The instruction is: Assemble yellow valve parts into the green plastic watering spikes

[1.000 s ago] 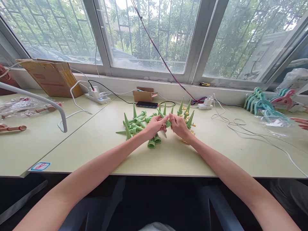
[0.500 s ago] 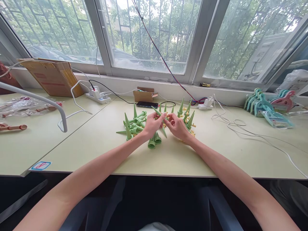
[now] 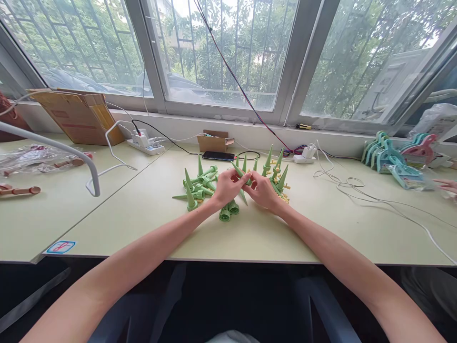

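My left hand (image 3: 226, 187) and my right hand (image 3: 262, 189) meet above a heap of green cone-shaped plastic spikes (image 3: 198, 185) on the pale table (image 3: 250, 233). Both hands are closed together on one green spike (image 3: 240, 173) held between them, its tip pointing up and to the left. Several more green spikes (image 3: 278, 174) stand upright behind my right hand, some with small yellow parts. Two green spikes (image 3: 228, 210) lie just below my left hand, open ends toward me.
A black phone (image 3: 218, 155) and a small cardboard box (image 3: 213, 141) lie behind the heap. A power strip (image 3: 144, 142) and white cables (image 3: 357, 186) run along the table. Teal and pink clips (image 3: 389, 155) are at far right, where another person's fingers (image 3: 446, 185) show. A cardboard box (image 3: 76, 114) stands at left.
My hands have turned the green spike between them and closed tighter round it. At the far right another person's hand went out of view and has come back.
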Available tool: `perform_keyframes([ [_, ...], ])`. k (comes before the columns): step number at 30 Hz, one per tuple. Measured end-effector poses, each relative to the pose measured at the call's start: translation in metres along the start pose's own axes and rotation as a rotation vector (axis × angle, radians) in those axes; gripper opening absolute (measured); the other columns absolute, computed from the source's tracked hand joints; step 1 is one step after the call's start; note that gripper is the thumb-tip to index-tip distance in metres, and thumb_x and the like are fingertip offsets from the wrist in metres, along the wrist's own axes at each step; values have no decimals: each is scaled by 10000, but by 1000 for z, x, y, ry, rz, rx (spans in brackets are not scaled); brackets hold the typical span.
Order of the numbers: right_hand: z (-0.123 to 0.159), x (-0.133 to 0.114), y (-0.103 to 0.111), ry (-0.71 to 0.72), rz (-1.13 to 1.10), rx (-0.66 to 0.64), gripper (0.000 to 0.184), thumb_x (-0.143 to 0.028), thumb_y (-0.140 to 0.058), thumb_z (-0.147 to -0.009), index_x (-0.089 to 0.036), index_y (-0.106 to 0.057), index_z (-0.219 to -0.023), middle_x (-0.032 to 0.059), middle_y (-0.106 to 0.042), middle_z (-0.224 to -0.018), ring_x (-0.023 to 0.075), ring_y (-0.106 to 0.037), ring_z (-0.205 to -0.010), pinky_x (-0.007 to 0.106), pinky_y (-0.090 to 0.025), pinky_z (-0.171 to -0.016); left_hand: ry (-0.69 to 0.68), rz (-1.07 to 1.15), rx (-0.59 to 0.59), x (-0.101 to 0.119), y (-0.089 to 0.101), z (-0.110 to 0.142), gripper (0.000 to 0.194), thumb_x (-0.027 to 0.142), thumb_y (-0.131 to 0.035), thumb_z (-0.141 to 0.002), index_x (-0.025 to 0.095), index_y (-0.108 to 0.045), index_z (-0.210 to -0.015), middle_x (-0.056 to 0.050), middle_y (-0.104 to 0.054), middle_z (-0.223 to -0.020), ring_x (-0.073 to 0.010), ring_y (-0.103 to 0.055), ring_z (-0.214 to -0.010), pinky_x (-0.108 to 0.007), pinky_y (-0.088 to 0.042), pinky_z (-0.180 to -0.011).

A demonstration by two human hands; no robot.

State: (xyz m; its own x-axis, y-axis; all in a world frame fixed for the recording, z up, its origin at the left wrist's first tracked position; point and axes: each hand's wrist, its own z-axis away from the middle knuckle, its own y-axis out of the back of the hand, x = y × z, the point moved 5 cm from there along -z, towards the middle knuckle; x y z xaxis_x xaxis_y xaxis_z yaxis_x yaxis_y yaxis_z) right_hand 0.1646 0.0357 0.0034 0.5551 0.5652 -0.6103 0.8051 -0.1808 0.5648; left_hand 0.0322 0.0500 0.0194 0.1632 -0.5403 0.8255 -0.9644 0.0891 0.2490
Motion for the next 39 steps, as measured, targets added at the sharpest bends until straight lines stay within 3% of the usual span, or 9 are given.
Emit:
perform_keyframes([
  [15, 0, -1, 3, 45, -27, 0, 263, -425, -586, -860, -196, -487, -779, -38, -482, -630, 106, -380, -550, 247, -327, -535, -52, -94, -3, 2, 1, -1, 264, 432, -685, -783, 171, -657, -756, -18, -607, -691, -130, -538, -633, -234, -439, -614],
  [21, 0, -3, 4, 52, -18, 5, 222, -381, -568, -863, -200, -473, -776, -35, -490, -624, 108, -388, -545, 247, -330, -534, -42, -134, -27, 7, -2, 1, 271, 441, -707, -766, 188, -635, -833, 2, -600, -677, -131, -524, -605, -235, -416, -610],
  [30, 0, -3, 1, 59, 17, -12, 181, -369, -536, -877, -193, -505, -844, -28, -500, -626, 116, -413, -535, 249, -344, -544, -78, -160, -59, 6, -3, 0, 349, 405, -670, -814, 199, -614, -1090, -37, -644, -877, -152, -575, -710, -239, -429, -665],
  [39, 0, -8, 3, 74, -26, -28, 152, -332, -534, -875, -186, -538, -915, -33, -509, -625, 116, -420, -536, 239, -359, -554, -127, -162, -120, 4, -5, -1, 291, 407, -632, -842, 198, -612, -1044, -45, -648, -928, -162, -591, -791, -238, -455, -690],
])
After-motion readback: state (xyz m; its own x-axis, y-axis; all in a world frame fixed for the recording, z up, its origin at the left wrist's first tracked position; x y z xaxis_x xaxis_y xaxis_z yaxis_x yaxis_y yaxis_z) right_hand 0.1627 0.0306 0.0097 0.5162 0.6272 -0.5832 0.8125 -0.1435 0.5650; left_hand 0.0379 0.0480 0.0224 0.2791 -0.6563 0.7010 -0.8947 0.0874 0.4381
